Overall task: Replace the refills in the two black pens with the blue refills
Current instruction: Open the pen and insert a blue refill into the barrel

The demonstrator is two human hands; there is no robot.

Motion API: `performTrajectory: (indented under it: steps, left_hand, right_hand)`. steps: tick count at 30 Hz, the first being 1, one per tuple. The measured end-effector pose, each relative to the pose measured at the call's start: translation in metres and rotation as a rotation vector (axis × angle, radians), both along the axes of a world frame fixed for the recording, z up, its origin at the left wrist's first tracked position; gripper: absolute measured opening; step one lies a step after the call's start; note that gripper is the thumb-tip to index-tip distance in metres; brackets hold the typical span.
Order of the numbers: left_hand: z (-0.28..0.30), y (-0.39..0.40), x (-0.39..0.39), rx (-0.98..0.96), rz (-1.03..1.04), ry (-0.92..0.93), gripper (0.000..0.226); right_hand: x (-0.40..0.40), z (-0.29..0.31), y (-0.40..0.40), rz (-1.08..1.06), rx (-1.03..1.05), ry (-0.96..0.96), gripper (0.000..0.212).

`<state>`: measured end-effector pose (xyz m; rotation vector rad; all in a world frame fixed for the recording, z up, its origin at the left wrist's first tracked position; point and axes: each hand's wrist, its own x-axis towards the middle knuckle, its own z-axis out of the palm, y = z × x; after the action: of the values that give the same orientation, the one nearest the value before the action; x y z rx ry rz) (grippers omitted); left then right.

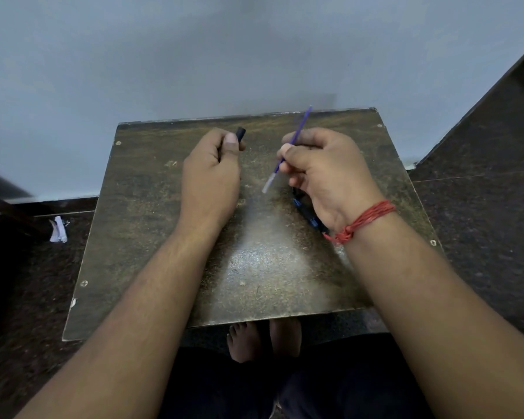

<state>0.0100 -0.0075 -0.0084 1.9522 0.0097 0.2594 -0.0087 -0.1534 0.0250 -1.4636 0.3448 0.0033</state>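
Your left hand [210,173] grips a black pen [240,135] and your right hand [324,170] pinches a blue refill [291,143] above the worktop [164,237], so I judge the next move is to line up the refill with the pen's open end.

Left hand [211,173] seemingly fisted; right hand [324,170] pinching.

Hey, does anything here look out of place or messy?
Only one thing stands out: a crumpled white paper scrap lies on the dark floor left of the table. On the table itself nothing looks spilled or broken; the left hand holds a black pen, the right hand a blue refill.
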Motion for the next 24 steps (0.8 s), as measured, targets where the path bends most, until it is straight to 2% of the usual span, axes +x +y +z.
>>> performTrajectory:
  steps: [4,9,15,24]
  left_hand:
    - [0.000,-0.002,-0.003,0.096,-0.060,-0.012,0.020]
    - [0.001,-0.004,-0.006,0.135,-0.144,-0.017,0.018]
    - [0.003,-0.006,-0.009,0.169,-0.217,-0.013,0.017]
    - [0.005,-0.007,-0.011,0.176,-0.235,-0.021,0.019]
  right_hand:
    - [0.004,-0.003,-0.011,-0.142,0.306,-0.020,0.016]
    - [0.009,-0.010,-0.024,-0.287,0.437,-0.072,0.014]
    - [0.011,-0.011,-0.024,-0.299,0.405,-0.141,0.012]
    - [0.007,-0.011,-0.019,-0.129,0.253,-0.188,0.008]
